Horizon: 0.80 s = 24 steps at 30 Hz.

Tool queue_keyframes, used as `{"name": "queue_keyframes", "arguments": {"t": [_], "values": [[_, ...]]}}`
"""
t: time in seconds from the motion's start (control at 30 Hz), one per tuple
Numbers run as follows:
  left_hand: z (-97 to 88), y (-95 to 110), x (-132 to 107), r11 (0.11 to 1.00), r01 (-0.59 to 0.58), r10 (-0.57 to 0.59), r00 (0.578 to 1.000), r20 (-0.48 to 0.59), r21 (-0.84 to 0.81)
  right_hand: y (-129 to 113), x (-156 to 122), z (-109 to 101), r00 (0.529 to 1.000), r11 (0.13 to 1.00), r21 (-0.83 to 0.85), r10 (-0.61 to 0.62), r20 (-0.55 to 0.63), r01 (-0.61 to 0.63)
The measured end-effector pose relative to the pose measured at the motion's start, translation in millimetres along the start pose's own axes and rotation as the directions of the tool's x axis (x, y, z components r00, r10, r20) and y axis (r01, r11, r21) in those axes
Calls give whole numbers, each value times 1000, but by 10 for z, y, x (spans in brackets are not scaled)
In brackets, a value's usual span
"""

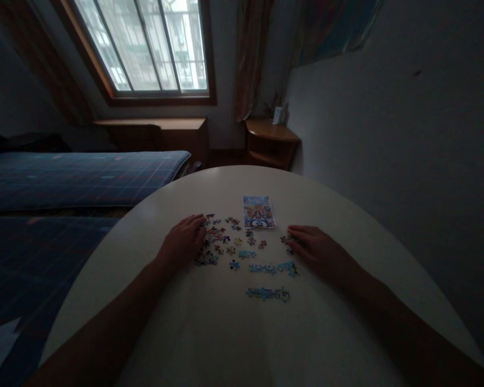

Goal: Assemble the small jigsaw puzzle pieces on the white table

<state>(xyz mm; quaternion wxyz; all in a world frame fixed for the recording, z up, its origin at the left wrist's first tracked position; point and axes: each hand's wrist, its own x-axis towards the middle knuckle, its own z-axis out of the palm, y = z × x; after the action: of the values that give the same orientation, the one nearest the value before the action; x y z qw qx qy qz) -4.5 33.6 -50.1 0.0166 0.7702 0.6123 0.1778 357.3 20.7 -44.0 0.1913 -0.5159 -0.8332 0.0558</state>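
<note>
- Head view: the person's left hand (183,237), fingers curved, rests at the left edge of small multicoloured jigsaw pieces (215,233); I can't tell whether it grips any.
- Right hand (312,244), fingers stretched, lies by a few dark jigsaw pieces (285,240); its grip is unclear.
- Between the arms, joined light-blue jigsaw strips (268,293) lie on the round cream table (210,338).

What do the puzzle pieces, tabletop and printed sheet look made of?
Puzzle pieces: probably printed cardboard, judging by their thin, interlocking shapes; finish unclear. Tabletop: perhaps laminate, pale and smooth with a soft sheen. Printed sheet: paper or plastic film, hard to tell; thin, colourful.
</note>
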Motion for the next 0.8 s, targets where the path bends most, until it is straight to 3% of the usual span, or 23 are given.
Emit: {"name": "queue_keyframes", "arguments": {"t": [0.2, 0.47, 0.67, 0.8], "values": [[-71, -226, 66, 994, 101, -102, 995, -19, -32, 16, 3, -7, 1000, 1000, -3, -2, 18, 2], [-259, -562, 49, 991, -81, 91, 992, 87, -110, 119, -9, 18, 999, 999, 4, -46, 17, 45], [-110, -673, 86, 990, -85, 90, 995, 42, -114, 235, -45, -90, 995, 994, 59, -94, 45, 91], [2, -801, 157, 988, -52, 52, 999, -6, -144, 406, -63, -107, 997, 999, 12, -44, 69, 43]]}}
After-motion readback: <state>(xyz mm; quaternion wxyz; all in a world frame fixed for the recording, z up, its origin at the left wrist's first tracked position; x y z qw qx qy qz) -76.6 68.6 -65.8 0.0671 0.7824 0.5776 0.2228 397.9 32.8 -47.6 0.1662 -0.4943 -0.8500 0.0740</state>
